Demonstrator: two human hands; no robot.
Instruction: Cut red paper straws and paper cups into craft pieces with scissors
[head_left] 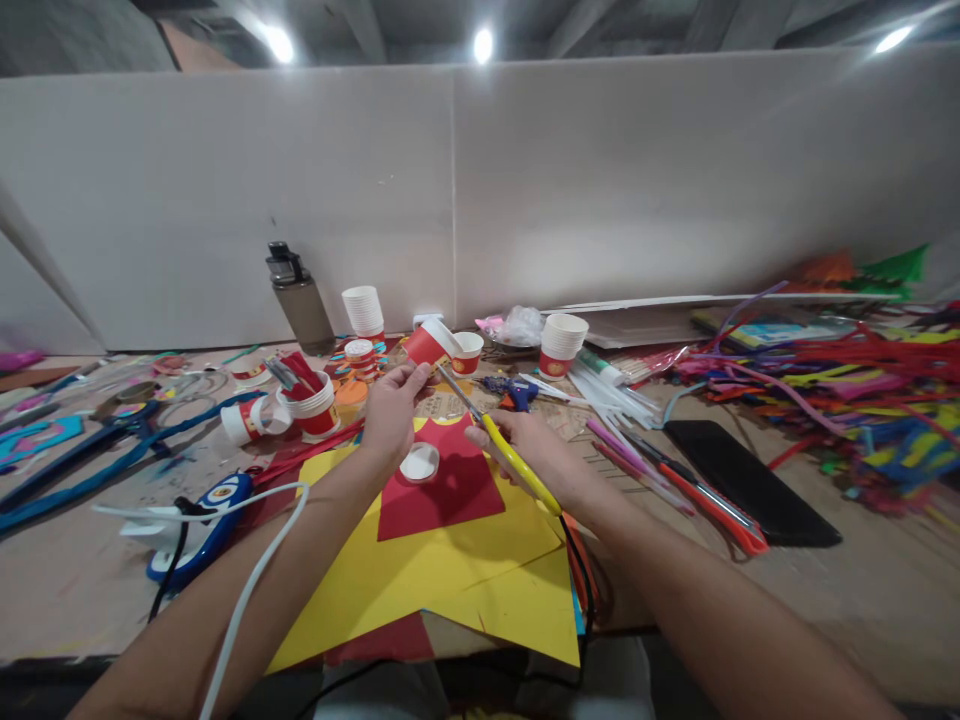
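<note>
My left hand pinches a tilted red and white paper cup near its lower edge, above the table. In my right hand are scissors with yellow handles, their metal blades pointing up and left towards the cup's rim. Whether the blades touch the cup I cannot tell. Below my hands, a white paper disc lies on a red paper sheet. Under that is a larger yellow sheet. Another paper cup stands just behind the held one.
Stacked paper cups stand at the back. A blue glue gun lies behind my right hand. On the right are a black phone-like slab, a red utility knife and colourful pipe cleaners. A bottle stands back left; a white cable crosses my left forearm.
</note>
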